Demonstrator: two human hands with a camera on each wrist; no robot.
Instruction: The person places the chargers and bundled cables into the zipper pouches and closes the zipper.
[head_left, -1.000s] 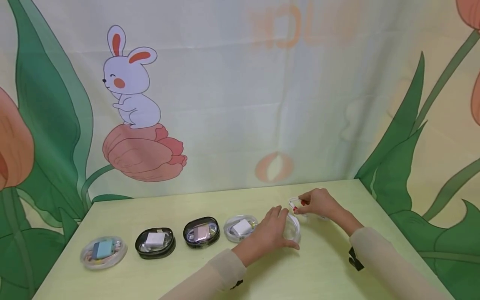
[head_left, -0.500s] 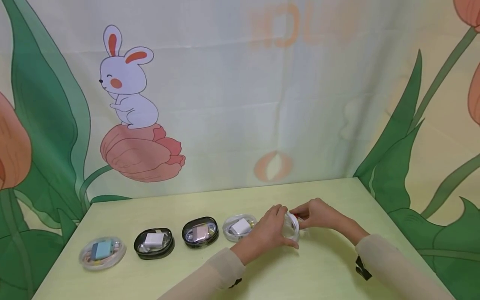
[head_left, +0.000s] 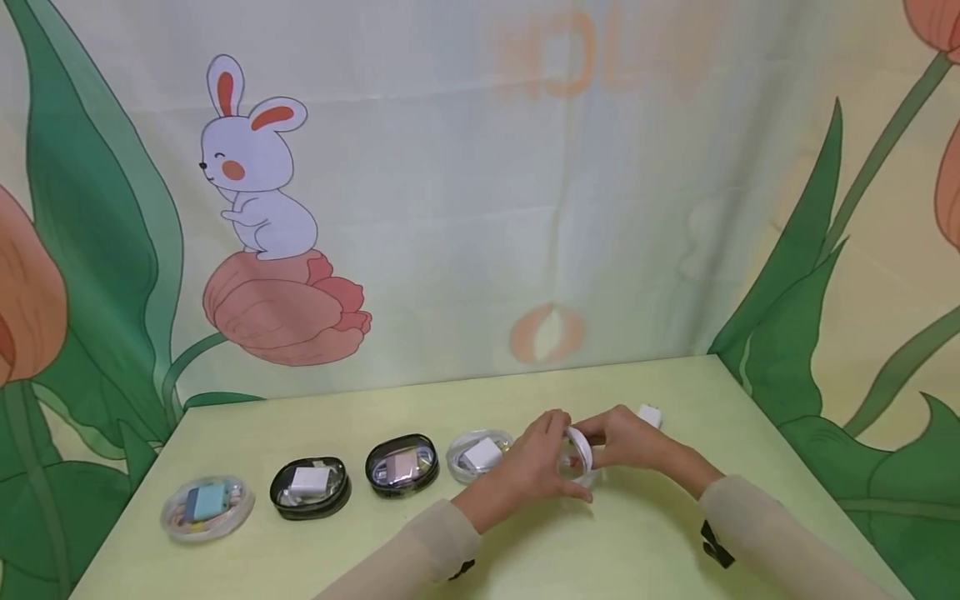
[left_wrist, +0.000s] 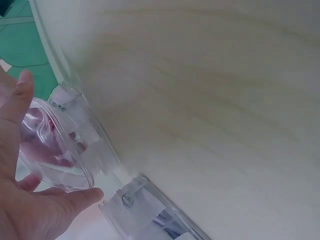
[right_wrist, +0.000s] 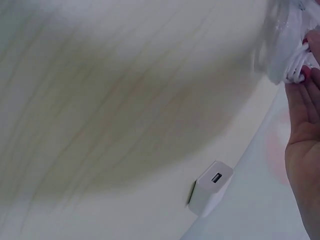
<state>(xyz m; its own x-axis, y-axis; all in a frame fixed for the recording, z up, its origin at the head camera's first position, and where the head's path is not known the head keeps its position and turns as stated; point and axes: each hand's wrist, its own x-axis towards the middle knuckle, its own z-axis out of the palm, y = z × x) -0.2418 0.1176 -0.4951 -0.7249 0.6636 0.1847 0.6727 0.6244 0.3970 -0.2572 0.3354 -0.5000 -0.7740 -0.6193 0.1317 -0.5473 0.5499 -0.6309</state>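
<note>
My left hand holds a clear oval plastic case, fingers on one side and thumb at the opposite edge. Its transparent lid stands tilted up, toward the left palm. At the case's right side, my right hand pinches a coiled white cable with red showing at the fingertips. Through the clear lid the right fingers appear blurred inside the case. A white charger plug with a USB port lies on the table behind the right hand, apart from it.
Left of the hands is a row of cases holding chargers and cables: a clear one, two black-rimmed ones and a clear one with a blue charger. A printed curtain hangs behind the pale table.
My right hand has brought the coiled cable left and down to the case. The white charger plug has come into view behind it. My left hand has stayed nearly still on the case.
</note>
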